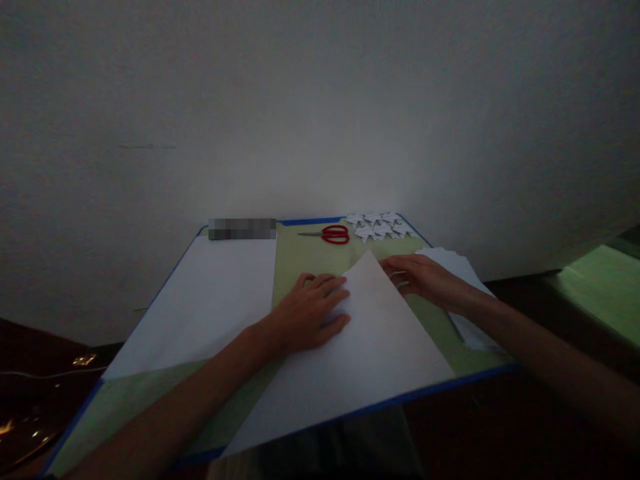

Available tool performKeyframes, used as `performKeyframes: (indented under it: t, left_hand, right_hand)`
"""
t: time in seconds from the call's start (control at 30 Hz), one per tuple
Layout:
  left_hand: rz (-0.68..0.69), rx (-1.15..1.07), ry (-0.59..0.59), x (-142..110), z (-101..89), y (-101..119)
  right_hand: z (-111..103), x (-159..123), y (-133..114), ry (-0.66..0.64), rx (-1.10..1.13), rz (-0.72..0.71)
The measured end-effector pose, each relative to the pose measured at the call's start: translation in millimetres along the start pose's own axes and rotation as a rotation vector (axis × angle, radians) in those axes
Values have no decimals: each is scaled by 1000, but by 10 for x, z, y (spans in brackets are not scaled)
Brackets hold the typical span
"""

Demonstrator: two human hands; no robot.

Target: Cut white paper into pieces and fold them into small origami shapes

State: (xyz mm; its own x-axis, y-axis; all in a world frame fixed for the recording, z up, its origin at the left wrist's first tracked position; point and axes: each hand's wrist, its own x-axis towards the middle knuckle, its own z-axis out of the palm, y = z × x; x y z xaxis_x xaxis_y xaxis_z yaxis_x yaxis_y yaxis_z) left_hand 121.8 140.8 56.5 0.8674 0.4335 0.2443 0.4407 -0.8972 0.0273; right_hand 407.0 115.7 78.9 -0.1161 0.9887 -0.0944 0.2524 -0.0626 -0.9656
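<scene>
A white sheet of paper folded into a triangle (365, 347) lies on the green table (310, 260), its point toward the wall. My left hand (313, 310) rests flat on the sheet's left edge, fingers stretched out. Fingers extended, my right hand (423, 277) presses on the sheet's right edge near the tip. Neither hand holds anything.
A large white sheet (205, 303) covers the table's left part. Red-handled scissors (333, 234) lie at the back, beside several folded white paper shapes (380, 226). A stack of white sheets (463, 267) lies under my right wrist. The blue table edge (435, 390) runs along the front.
</scene>
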Motion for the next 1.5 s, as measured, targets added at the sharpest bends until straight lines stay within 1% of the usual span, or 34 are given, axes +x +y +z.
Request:
performKeyframes:
  t: [0.03, 0.1, 0.2, 0.3, 0.37, 0.5, 0.63, 0.7, 0.87, 1.07, 1.23, 1.33, 1.5]
  left_hand:
    - [6, -7, 0, -4, -8, -9]
    - [5, -17, -19, 6, -34, -23]
    - [-11, -32, -33, 37, -67, -37]
    - [-27, -36, -42, 57, -61, -57]
    - [-30, -50, -44, 58, -44, -78]
    - [-23, -89, -67, 59, -35, -123]
    - [-6, -118, -57, 63, -58, -149]
    - [4, -127, -50, 62, -58, -150]
    - [-39, -140, -30, 59, -18, -127]
    - [-65, -146, -33, 68, -25, -104]
    - [-79, -141, -20, 86, -19, -91]
    - [-89, -132, -11, 97, -10, -79]
    - [-82, -121, -9, 89, -10, -81]
  right_hand:
    - [-28, 33, -6, -61, -52, -41]
    - [-77, 97, -1, -159, -223, -175]
    - [-128, 185, 45, -216, -525, -389]
    - [-147, 271, 100, -265, -679, -554]
    - [-148, 334, 121, -289, -734, -623]
    - [-136, 469, 126, -327, -865, -703]
    - [-108, 566, 110, -344, -921, -816]
    - [-85, 592, 91, -339, -923, -834]
    - [-34, 618, 59, -340, -879, -787]
    - [-33, 645, 90, -334, -856, -843]
    - [-27, 654, 19, -401, -978, -841]
    - [-27, 673, -31, -415, -1056, -828]
    - [-20, 747, -117, -467, -1140, -914]
